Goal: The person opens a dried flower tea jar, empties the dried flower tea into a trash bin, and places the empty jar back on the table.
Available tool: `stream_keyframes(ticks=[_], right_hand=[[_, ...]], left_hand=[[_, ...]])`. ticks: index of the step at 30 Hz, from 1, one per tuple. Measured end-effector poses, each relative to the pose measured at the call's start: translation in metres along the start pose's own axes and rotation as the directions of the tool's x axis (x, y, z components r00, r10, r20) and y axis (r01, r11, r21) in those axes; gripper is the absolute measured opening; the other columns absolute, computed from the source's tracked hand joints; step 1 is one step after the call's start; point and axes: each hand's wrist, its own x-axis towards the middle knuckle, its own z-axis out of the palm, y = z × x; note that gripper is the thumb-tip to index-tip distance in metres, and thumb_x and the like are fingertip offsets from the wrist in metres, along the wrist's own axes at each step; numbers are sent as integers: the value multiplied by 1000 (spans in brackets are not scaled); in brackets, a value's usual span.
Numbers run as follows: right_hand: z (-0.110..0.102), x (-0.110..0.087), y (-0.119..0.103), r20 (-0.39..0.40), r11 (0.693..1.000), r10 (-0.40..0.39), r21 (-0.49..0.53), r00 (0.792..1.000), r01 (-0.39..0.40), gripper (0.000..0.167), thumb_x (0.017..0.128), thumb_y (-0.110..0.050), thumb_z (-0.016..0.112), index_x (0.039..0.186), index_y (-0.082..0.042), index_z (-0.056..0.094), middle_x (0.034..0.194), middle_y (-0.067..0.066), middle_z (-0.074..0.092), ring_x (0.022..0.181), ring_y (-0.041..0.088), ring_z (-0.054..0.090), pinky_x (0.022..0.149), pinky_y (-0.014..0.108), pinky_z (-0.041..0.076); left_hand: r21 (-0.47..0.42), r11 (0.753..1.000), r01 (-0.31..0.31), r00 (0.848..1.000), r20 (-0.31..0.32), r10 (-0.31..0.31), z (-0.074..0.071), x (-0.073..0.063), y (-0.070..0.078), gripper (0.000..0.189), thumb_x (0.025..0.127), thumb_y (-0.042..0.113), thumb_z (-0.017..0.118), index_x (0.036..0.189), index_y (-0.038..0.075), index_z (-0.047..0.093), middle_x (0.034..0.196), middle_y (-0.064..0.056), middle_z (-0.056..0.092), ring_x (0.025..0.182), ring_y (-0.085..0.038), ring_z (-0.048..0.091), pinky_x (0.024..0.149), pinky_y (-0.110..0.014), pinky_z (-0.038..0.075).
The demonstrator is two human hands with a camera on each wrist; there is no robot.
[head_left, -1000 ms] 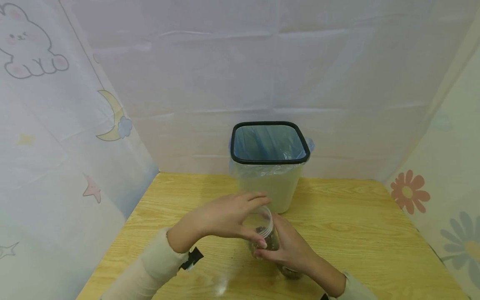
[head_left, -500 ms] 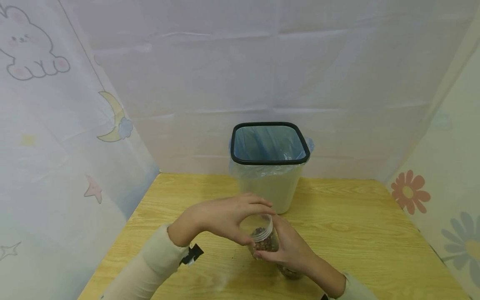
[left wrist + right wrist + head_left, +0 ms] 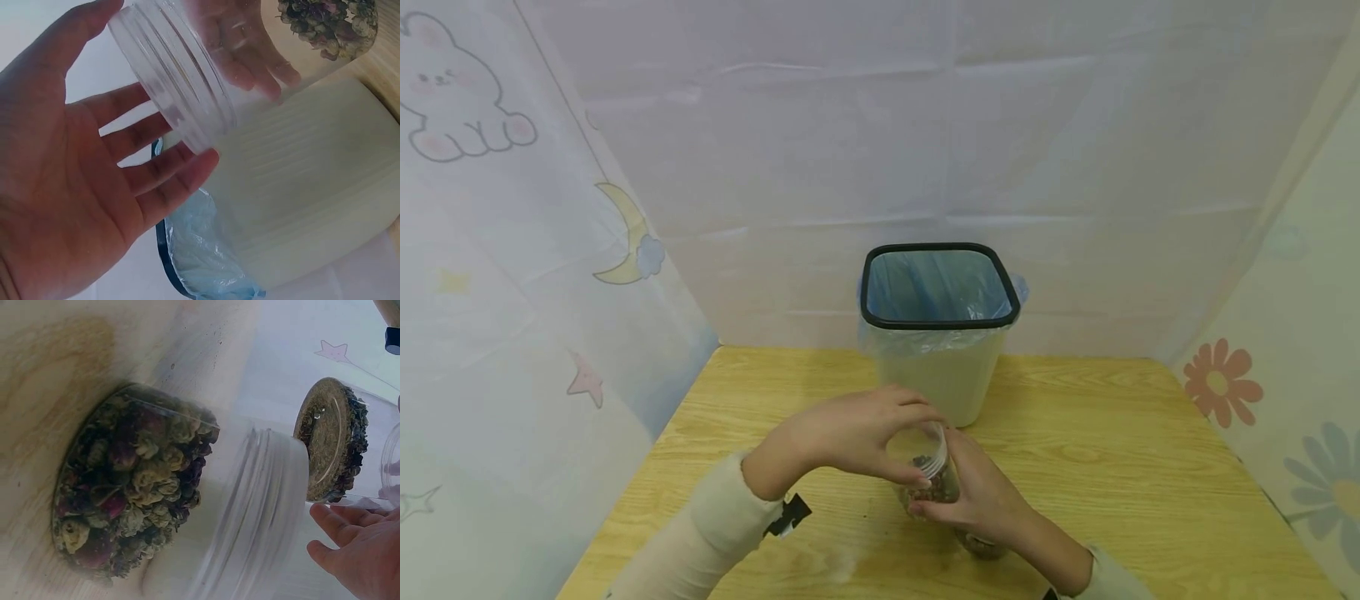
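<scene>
A clear plastic jar (image 3: 938, 485) partly filled with dried flower buds is held raised in front of the bin. My right hand (image 3: 988, 493) grips its body, thumb on the near side. Around its ringed, see-through mouth my left hand (image 3: 865, 435) curls, thumb at the near side and fingers at the far side. The left wrist view shows fingertips right at that jar's rim (image 3: 181, 75). A second clear jar (image 3: 979, 547) of dried buds stands on the table below my right hand, mostly hidden by it; its buds (image 3: 137, 481) fill the right wrist view's left half.
A cream bin (image 3: 936, 375) with a black rim and a blue liner bag (image 3: 940, 287) stands just beyond my hands. The wood-grain table (image 3: 1097, 467) ends at printed cloth walls behind and on both sides. Small dark crumbs lie left of the jars.
The held jar dipped slightly at half a second ago and has come back up. My left thumb shifted left off the near rim, then back right onto it.
</scene>
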Motion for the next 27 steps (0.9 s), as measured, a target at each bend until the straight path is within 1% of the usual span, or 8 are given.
stream_keyframes(ticks=[4, 8, 11, 15, 20, 24, 27], right_hand=[[0, -1, 1, 4, 1000, -2, -13, 1000, 2, 97, 80, -47, 86, 157, -35, 28, 158, -6, 38, 139, 27, 46, 103, 57, 47], [0, -2, 1, 4, 1000, -4, -16, 1000, 4, 91, 80, -47, 86, 153, -35, 33, 156, -5, 40, 138, 27, 47, 103, 58, 47], [-1, -2, 1, 3, 1000, 1, -4, 1000, -1, 89, 80, -47, 86, 152, -36, 35, 156, -6, 41, 137, 26, 47, 103, 57, 47], [-1, -1, 1, 4, 1000, -5, 9, 1000, 5, 91, 80, -46, 86, 153, -37, 33, 154, -8, 42, 135, 27, 50, 102, 56, 48], [-2, 1, 2, 14, 1000, -18, 26, 1000, 17, 94, 81, -46, 85, 156, -32, 31, 151, -6, 45, 132, 29, 53, 102, 57, 48], [-2, 0, 1, 4, 1000, -10, 14, 1000, 10, 95, 79, -49, 85, 155, -30, 32, 146, -3, 50, 127, 27, 56, 99, 53, 51], [-2, -1, 0, -9, 1000, -7, -3, 1000, 7, 97, 79, -52, 85, 156, -31, 30, 147, -1, 50, 129, 25, 54, 98, 52, 52]], left_hand=[[45, 997, 59, 998, -9, -59, 2, 1, 3, 69, 91, 58, 68, 148, 23, 52, 141, 3, 56, 129, -14, 54, 105, -33, 48], [64, 993, 102, 995, -19, -101, 3, 2, 5, 72, 90, 63, 65, 148, 23, 51, 141, 3, 56, 128, -15, 55, 104, -35, 49], [78, 991, 110, 994, -24, -109, 3, 2, 5, 74, 90, 66, 64, 148, 23, 51, 140, 3, 57, 127, -15, 55, 102, -35, 50], [84, 991, 108, 994, -26, -106, 2, 2, 5, 76, 89, 68, 63, 149, 23, 51, 140, 3, 56, 126, -15, 55, 100, -35, 52], [57, 995, 80, 996, -29, -79, -1, 0, 2, 84, 86, 71, 63, 153, 22, 46, 147, 1, 51, 132, -17, 52, 103, -36, 50], [-1, 1000, 14, 1000, -17, -14, -4, -2, -2, 90, 84, 67, 70, 156, 21, 41, 153, 1, 45, 139, -17, 45, 110, -36, 45], [-61, 997, -44, 999, 5, 45, -7, -4, -5, 93, 81, 61, 78, 156, 22, 40, 157, 3, 39, 144, -16, 38, 115, -36, 39]])
